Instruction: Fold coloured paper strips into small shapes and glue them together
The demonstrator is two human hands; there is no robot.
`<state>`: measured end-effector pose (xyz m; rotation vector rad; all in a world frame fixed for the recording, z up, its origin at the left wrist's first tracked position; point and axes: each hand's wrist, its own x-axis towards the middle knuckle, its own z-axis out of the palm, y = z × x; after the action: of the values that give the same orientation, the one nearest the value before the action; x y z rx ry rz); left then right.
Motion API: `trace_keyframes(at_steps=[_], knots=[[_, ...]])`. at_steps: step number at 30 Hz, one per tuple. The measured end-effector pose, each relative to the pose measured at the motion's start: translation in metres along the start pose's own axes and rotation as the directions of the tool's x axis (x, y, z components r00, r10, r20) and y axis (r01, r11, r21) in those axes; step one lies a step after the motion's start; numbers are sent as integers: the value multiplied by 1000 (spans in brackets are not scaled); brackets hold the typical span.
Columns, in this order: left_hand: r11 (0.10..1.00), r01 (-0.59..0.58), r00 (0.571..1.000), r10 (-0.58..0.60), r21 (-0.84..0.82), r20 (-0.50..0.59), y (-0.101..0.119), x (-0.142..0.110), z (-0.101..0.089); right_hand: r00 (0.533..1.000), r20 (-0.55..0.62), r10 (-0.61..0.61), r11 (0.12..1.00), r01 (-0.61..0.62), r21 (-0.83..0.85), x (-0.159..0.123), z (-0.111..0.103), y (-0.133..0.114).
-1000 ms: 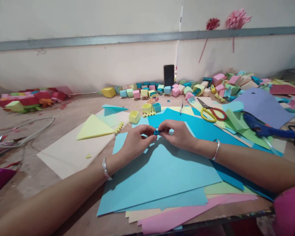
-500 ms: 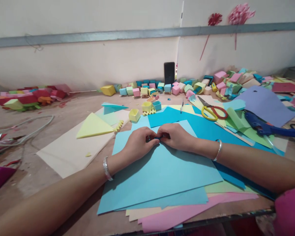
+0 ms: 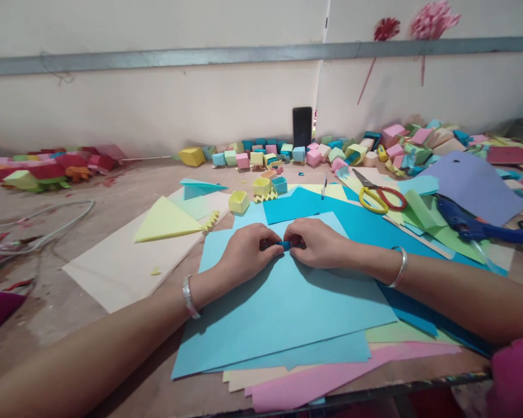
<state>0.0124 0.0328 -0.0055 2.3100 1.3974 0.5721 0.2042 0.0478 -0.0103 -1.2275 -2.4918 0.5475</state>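
Note:
Between my two hands is a small dark blue paper piece (image 3: 284,245), pinched at both ends above a stack of light blue paper (image 3: 279,307). My left hand (image 3: 248,247) has its thumb and fingers closed on the left end. From the other side my right hand (image 3: 316,244) grips the right end, its fingers curled. Most of the piece is covered by fingertips, so its full shape is hidden. Just beyond the hands lies a darker blue sheet (image 3: 294,205). Small yellow (image 3: 239,202) and blue paper boxes (image 3: 279,185) stand behind it.
Scissors (image 3: 379,194) and a blue glue gun (image 3: 470,223) lie to the right. Many small paper boxes (image 3: 256,158) line the wall, with a phone (image 3: 302,126) upright among them. A folded yellow sheet (image 3: 168,222) and a white cable (image 3: 65,203) are on the left.
My right hand has moved slightly right, away from the left, and more of the blue paper piece shows between the fingertips. The view has shifted slightly.

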Motion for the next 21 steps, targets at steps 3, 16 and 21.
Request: trace_keyframes(at_steps=[3,16,21], knots=[[1000,-6,1000,6,-2,-6,0,-1,0,1000,-23,15,1000,-15,1,0,3,-2],[998,-56,995,57,11,-76,-5,4,-4,999,23,-43,984,46,-175,20,-6,-10],[995,92,989,-95,-30,-117,-18,14,-9,993,113,16,998,-9,-57,33,-37,-12]])
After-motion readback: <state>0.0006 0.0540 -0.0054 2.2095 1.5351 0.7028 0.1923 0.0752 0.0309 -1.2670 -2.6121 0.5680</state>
